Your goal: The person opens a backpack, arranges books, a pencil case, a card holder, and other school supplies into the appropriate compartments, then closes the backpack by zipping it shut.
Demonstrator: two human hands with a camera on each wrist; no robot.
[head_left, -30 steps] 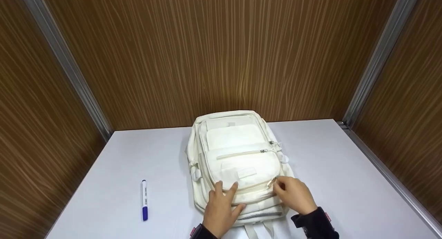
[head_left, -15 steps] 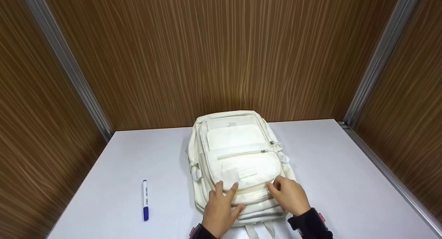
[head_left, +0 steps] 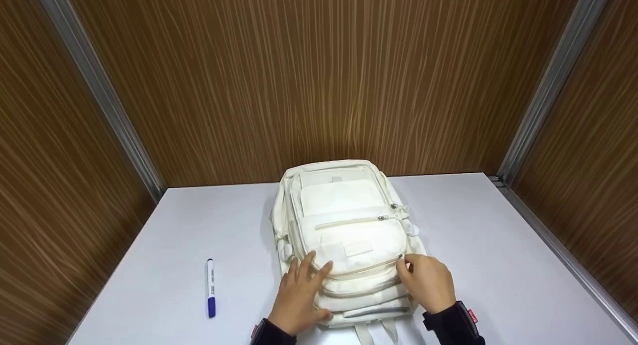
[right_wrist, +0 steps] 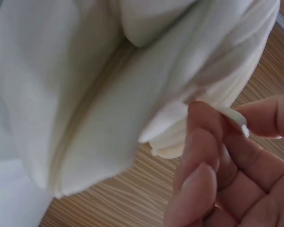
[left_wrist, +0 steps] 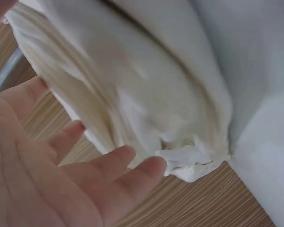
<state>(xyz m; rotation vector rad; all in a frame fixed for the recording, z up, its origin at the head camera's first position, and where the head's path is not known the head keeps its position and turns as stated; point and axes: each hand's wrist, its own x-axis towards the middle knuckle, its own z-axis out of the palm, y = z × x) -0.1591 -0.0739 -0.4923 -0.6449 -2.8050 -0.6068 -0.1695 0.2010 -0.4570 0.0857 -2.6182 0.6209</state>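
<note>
A cream backpack [head_left: 344,200] lies on its back, its front pockets facing up. At the lower right of the front pocket my right hand [head_left: 429,281] pinches a zipper pull [right_wrist: 234,118], whose pale tab shows between thumb and forefinger in the right wrist view. Close by runs the pocket's curved zipper [head_left: 366,270]. My left hand [head_left: 299,295] is spread over the backpack's lower left edge, fingers apart. The left wrist view shows its palm and loosely extended fingers [left_wrist: 137,182] near the pale fabric, holding nothing.
On the white table [head_left: 164,265] to the left lies a white marker [head_left: 211,287] with a blue cap. Brown wood-grain panels [head_left: 319,81] with metal corner posts stand behind and on both sides. Straps [head_left: 364,334] hang from the backpack's near end.
My left hand has shifted left and slightly down, its fingers spreading off the pocket front. My right hand went a little left along the zipper, then back right.
</note>
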